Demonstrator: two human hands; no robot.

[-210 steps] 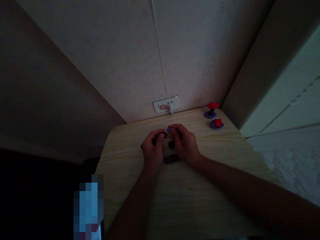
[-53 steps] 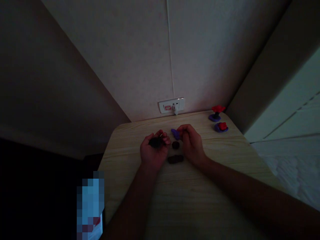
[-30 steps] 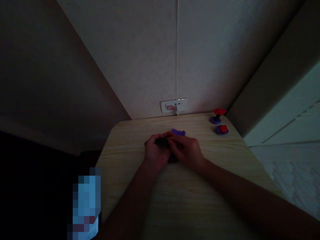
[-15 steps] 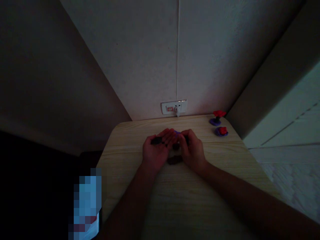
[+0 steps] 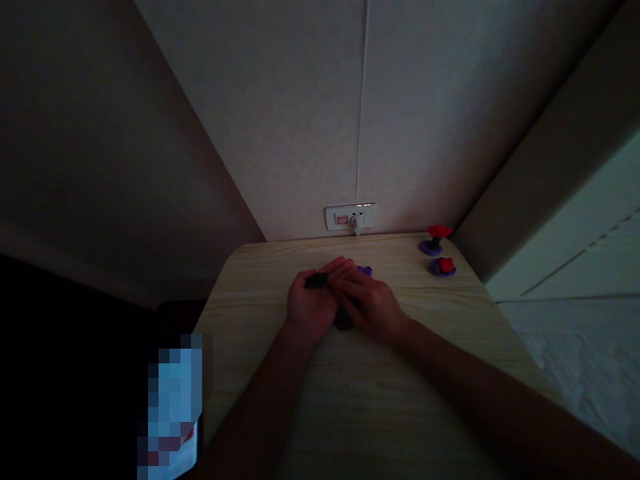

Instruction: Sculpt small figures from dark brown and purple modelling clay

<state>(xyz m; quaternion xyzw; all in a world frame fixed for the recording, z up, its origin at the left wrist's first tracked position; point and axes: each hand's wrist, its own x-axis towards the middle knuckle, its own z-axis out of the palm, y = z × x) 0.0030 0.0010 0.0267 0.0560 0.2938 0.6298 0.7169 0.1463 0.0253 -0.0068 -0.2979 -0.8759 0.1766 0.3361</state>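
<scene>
My left hand (image 5: 313, 303) lies palm up over the table, fingers stretched away from me. On its palm, by the thumb, rests a small black lump (image 5: 317, 281). My right hand (image 5: 373, 301) reaches across from the right, its fingers over the left hand's fingers and their tips at the lump's right end. Whatever lies beneath those fingertips is hidden. A purple piece (image 5: 367, 271) shows just beyond the right knuckles, partly covered. Between the hands, a dark flat piece (image 5: 343, 321) on the table is half hidden by the right hand.
At the table's (image 5: 260, 300) back right corner stand a red-topped piece on a purple base (image 5: 431, 247) and a red flower-like piece in a purple one (image 5: 447, 265). Behind is a wall socket (image 5: 342, 219) with a plug. A lit, blurred screen (image 5: 180, 393) is at lower left.
My right hand has moved left, from a pinch near a thin purple piece to over the left hand's fingers. The purple piece now shows behind the right hand. The left hand has hardly moved.
</scene>
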